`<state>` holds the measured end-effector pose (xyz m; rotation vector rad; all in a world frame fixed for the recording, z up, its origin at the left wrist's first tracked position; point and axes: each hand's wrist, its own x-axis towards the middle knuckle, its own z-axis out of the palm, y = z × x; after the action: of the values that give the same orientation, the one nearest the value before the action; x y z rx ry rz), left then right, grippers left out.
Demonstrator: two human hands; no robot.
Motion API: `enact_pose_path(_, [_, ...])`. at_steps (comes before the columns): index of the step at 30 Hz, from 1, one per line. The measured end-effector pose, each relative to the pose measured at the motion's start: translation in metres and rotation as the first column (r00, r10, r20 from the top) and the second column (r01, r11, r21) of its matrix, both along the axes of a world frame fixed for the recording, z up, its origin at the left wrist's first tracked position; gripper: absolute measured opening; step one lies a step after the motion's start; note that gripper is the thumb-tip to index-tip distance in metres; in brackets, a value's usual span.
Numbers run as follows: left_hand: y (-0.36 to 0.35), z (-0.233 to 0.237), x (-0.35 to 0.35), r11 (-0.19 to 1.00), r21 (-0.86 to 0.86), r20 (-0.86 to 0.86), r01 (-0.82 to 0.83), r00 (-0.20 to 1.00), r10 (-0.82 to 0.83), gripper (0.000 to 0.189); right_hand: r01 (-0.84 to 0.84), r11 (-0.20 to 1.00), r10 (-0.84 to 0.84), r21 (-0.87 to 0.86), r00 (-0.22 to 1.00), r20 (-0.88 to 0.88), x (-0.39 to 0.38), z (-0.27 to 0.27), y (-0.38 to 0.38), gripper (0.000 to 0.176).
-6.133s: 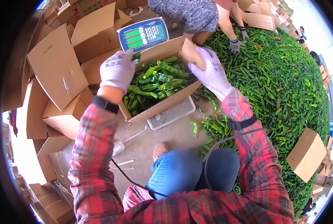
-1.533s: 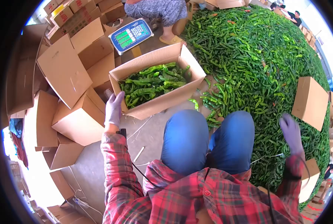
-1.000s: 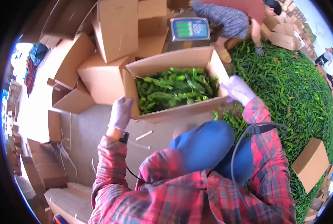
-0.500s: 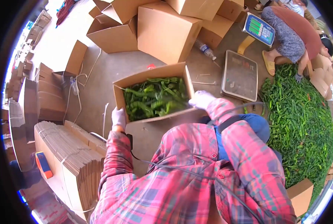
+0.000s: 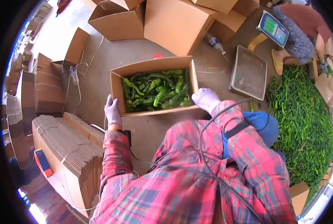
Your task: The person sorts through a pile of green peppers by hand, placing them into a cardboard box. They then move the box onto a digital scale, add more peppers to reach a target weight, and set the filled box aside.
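Observation:
A cardboard box (image 5: 116, 86) with its top uncovered stands on the floor in front of me, holding many long green peppers (image 5: 157, 91). My left hand (image 5: 113, 112), in a pale glove, rests at the box's near left corner, fingers stretched up along the outside and thumb apart. At the near right corner, my gloved right hand (image 5: 206, 99) is closed on the box's edge, fingers bent. A dark cable crosses my right sleeve and my plaid shirt.
A platform scale (image 5: 249, 72) with a display (image 5: 273, 29) stands to the right, by a large heap of green peppers (image 5: 304, 134) and a crouching person (image 5: 293, 33). Folded cardboard (image 5: 67, 145) is stacked at left. Other boxes (image 5: 177, 24) and a plastic bottle (image 5: 215, 43) lie beyond.
The peppers, blurred before, now lie sharp and flatter in the box. My left hand's fingers have straightened and parted at the corner. The view has shifted a little.

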<state>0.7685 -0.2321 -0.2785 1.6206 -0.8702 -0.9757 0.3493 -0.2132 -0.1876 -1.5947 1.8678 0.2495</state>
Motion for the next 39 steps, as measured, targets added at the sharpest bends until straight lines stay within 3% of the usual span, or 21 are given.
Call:
enact_pose_path(1, [0.011,0.014,-0.013,0.996,-0.016,-0.162,-0.087,0.983,0.084,0.038,-0.062,0.998,0.062,0.002,0.998,-0.004,0.000,0.009,-0.002,0.042])
enact_pose_path(3, [0.041,0.046,-0.038,0.999,0.008,-0.063,-0.037,0.997,0.037,0.044,-0.186,0.982,0.185,0.036,0.983,0.010,0.000,0.034,0.000,0.040])
enact_pose_path(4, [0.038,0.056,-0.044,1.000,-0.013,-0.015,-0.013,1.000,0.012,0.047,-0.227,0.974,0.228,0.018,0.973,-0.026,-0.009,-0.008,-0.001,0.034])
enact_pose_path(5, [0.043,0.057,-0.046,0.995,0.100,0.058,-0.021,0.998,0.015,0.049,-0.255,0.962,0.257,0.094,0.966,-0.012,-0.004,0.003,-0.006,0.033])
enact_pose_path(7, [0.045,0.071,-0.046,0.853,0.514,-0.133,-0.092,0.974,0.185,0.043,-0.299,0.920,0.305,0.255,0.952,0.019,0.001,0.024,-0.005,0.029])
enact_pose_path(11, [0.062,0.053,-0.030,0.884,0.464,-0.029,-0.047,0.997,0.068,0.040,-0.651,0.745,0.664,0.145,0.744,-0.068,0.007,0.029,-0.007,0.027])
enact_pose_path(12, [0.069,0.050,-0.029,0.888,0.455,-0.063,-0.072,0.992,0.113,0.038,-0.505,0.862,0.507,0.047,0.859,-0.068,0.008,0.009,-0.007,0.027])
enact_pose_path(15, [0.097,0.049,-0.031,0.872,0.407,-0.119,-0.272,0.931,0.345,0.038,-0.259,0.947,0.267,-0.190,0.964,0.017,0.012,0.006,-0.012,0.031])
enact_pose_path(17, [0.119,0.031,0.000,0.852,0.506,0.021,-0.136,0.989,0.145,0.043,-0.075,0.991,0.088,-0.113,0.990,0.109,0.023,0.035,-0.022,0.043])
enact_pose_path(18, [0.126,-0.004,0.025,0.949,0.317,0.372,0.001,0.920,-0.125,0.057,-0.082,0.988,0.098,-0.134,0.989,0.114,0.025,0.031,-0.020,0.044])
enact_pose_path(19, [0.115,0.067,-0.016,0.931,0.339,0.836,-0.135,0.498,-0.232,0.070,-0.084,0.983,0.104,-0.162,0.988,0.115,0.028,0.028,-0.022,0.047])
enact_pose_path(20, [0.099,0.111,-0.023,0.959,0.281,0.915,0.027,0.295,-0.277,0.078,-0.118,0.985,0.131,-0.129,0.986,0.100,0.034,0.029,-0.023,0.047])
enact_pose_path(21, [0.079,0.129,-0.023,0.956,0.208,0.939,0.207,0.233,-0.254,0.070,-0.143,0.985,0.151,-0.096,0.985,0.082,0.036,0.031,-0.022,0.047])
enact_pose_path(23, [0.034,0.163,-0.032,0.811,0.514,0.748,0.280,0.317,-0.583,0.043,-0.167,0.986,0.168,-0.030,0.985,0.038,0.032,0.040,-0.020,0.047])
enact_pose_path(25, [-0.016,0.141,-0.037,0.608,0.786,0.600,0.108,0.101,-0.794,0.040,-0.240,0.968,0.248,-0.080,0.961,0.120,0.032,0.086,-0.015,0.048])
enact_pose_path(28, [-0.054,0.047,-0.034,0.456,0.890,0.446,0.000,-0.211,-0.870,0.037,-0.250,0.927,0.312,-0.279,0.928,0.206,0.020,0.137,0.003,0.050])
enact_pose_path(31, [-0.066,0.028,-0.056,0.453,0.891,0.442,0.009,-0.239,-0.864,0.030,-0.233,0.854,0.332,-0.465,0.933,0.141,-0.003,0.169,0.024,0.052])
enact_pose_path(34, [-0.068,0.046,-0.056,0.437,0.898,0.437,0.046,-0.200,-0.877,0.027,-0.226,0.818,0.318,-0.529,0.944,0.087,-0.032,0.189,0.051,0.054])
enact_pose_path(36, [-0.071,0.093,-0.063,0.438,0.891,0.454,0.121,-0.174,-0.874,0.029,-0.142,0.812,0.269,-0.566,0.952,0.146,-0.054,0.195,0.067,0.054])
enact_pose_path(37, [-0.067,0.129,-0.074,0.480,0.836,0.528,0.264,-0.153,-0.835,0.034,-0.073,0.842,0.211,-0.535,0.957,0.201,-0.063,0.201,0.074,0.053])
enact_pose_path(39, [-0.070,0.159,-0.094,0.576,0.727,0.641,0.373,-0.071,-0.764,0.055,0.032,0.886,0.112,-0.463,0.953,0.280,-0.071,0.202,0.085,0.052])
